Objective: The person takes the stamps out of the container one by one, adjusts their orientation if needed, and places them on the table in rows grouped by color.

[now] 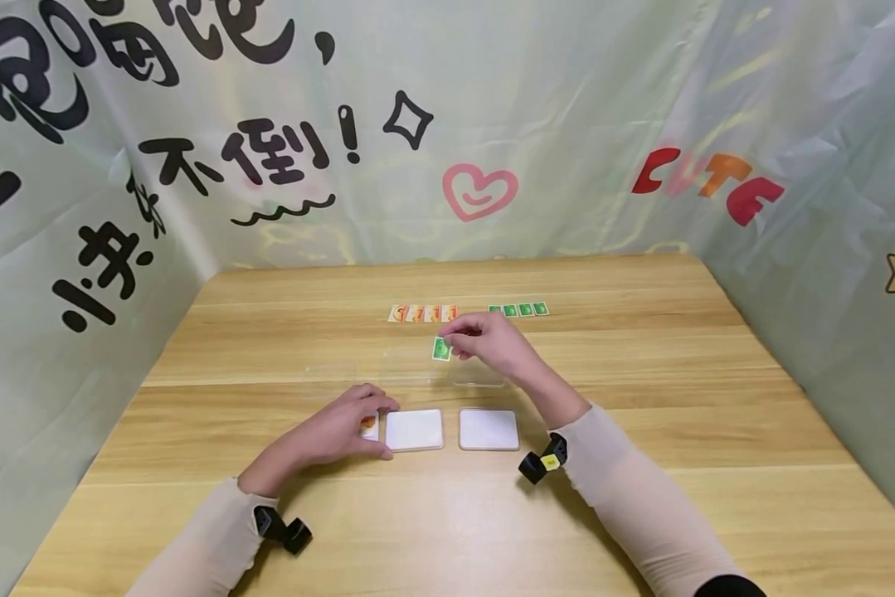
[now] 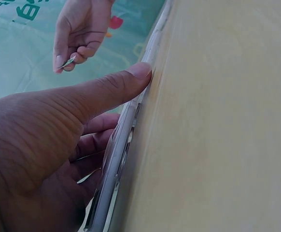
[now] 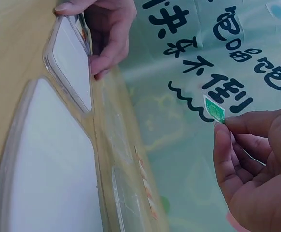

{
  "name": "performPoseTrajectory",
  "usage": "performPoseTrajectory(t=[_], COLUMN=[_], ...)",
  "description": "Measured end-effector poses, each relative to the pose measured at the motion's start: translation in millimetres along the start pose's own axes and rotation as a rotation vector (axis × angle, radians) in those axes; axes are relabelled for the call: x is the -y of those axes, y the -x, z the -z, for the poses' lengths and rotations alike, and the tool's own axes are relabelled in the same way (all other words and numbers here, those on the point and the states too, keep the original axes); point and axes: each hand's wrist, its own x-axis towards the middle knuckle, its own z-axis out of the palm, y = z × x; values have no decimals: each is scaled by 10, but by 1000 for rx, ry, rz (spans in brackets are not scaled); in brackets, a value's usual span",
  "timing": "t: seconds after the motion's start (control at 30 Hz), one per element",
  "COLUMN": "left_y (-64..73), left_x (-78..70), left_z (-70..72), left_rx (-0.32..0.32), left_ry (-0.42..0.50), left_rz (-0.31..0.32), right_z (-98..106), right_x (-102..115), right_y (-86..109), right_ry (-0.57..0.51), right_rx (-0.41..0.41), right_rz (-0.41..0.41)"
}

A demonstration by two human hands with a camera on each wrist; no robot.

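Observation:
In the head view my right hand is raised over the table, pinching a small green card between thumb and forefinger. The right wrist view shows this green card upright at the fingertips. My left hand spans the left end of a shallow clear box with a white face, thumb at the near corner and a finger at the far one. Beside that box, partly hidden under the left hand, lies an orange-printed card. A second white-faced box lies to the right.
Clear plastic lids lie in a row behind the boxes. Farther back are a row of small orange-printed cards and a row of green cards. A printed cloth hangs behind and beside the wooden table.

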Motion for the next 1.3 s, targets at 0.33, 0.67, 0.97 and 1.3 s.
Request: performPoseTrajectory(t=[0.33,0.67,0.97,1.3], left_y=[16,4,-6,0], left_x=[9,40,37,53], left_z=[6,-17,-11,-25], left_rx=[-2,-7,-8,-8], left_ry=[-5,-3,3,-4], left_rz=[-8,-4,-5,-3], right_z=[204,567,1043,1411], right_x=[12,-25,-218,-492], right_y=[-23,-128,-227,-302], right_ry=[20,153,253,275], right_rx=[-77,-125,-169,-178], right_rz=[32,-22,-75,-146])
